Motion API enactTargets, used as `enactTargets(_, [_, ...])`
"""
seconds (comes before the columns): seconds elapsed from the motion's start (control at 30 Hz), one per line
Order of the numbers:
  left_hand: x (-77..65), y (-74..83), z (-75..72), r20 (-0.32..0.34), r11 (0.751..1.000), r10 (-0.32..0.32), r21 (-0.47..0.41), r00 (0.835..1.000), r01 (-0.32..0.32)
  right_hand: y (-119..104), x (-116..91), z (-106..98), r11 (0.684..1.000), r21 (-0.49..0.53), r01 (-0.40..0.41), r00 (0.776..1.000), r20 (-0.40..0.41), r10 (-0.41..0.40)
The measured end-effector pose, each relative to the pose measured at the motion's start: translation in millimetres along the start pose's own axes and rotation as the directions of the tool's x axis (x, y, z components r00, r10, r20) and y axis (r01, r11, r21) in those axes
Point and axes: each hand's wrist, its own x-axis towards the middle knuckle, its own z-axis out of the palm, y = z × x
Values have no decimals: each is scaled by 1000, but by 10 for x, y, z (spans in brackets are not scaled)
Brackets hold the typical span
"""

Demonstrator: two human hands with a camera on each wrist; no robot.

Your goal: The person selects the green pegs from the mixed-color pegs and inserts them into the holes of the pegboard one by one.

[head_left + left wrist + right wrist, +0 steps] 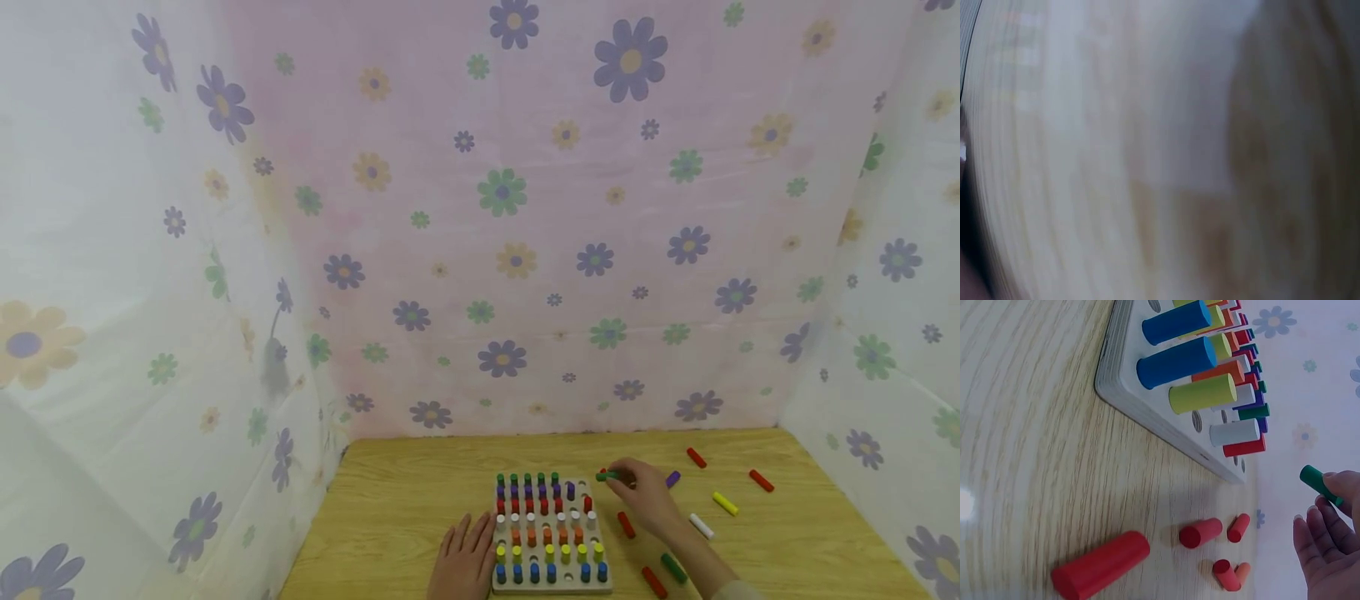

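A pale wooden pegboard (pixel 551 587) holds rows of green, purple, red, white, orange, yellow and blue pegs, with some holes bare. My right hand (pixel 643 498) pinches a green peg (pixel 607 477) between thumb and fingers, just beyond the board's far right corner. In the right wrist view the same green peg (pixel 1314 479) is held tilted above the table, apart from the board. My left hand (pixel 465 557) lies flat with fingers extended, at the board's left edge. The left wrist view is blurred and shows only pale wood grain.
Loose pegs lie on the wooden table (pixel 405 492) right of the board: several red ones (pixel 626 525), a green one (pixel 673 568), a white one (pixel 701 526), a yellow one (pixel 725 503) and a purple one (pixel 672 480). Flowered sheets (pixel 502 292) enclose the table.
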Motion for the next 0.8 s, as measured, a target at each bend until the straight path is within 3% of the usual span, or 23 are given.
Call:
enactTargets(0.47, [-22,19,-81,-12,999,7,-38,1000,-7,-81,137,297,997,-64,33,999,-19,-35])
enactTargets(0.8, [-12,-15,-36,3,999,6,-33,1000,-6,-35,211,459,994,-106,18,1000,-11,-20])
